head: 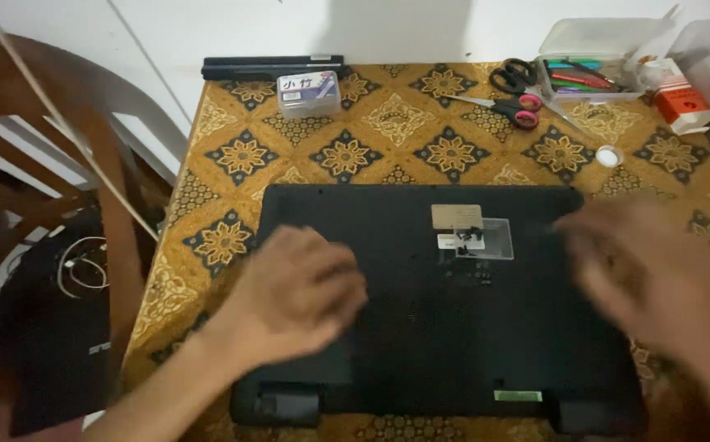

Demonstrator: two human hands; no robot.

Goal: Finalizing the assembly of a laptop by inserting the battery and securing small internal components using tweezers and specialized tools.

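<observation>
Laptop (445, 319) underside-up on patterned tablecloth (347, 155); left hand (297, 290) flat, empty; right hand (641, 270) blurred, unclear.

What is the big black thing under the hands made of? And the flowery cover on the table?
The upturned laptop looks like matte black plastic: dull and even, with moulded feet. The flowery table cover could be cloth or vinyl; its gold print lies flat with a faint sheen, so it is hard to tell.

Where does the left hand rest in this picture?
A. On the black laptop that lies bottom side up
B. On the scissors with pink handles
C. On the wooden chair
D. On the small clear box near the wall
A: the left hand lies flat on the left part of the upturned black laptop, far from the other things.
</observation>
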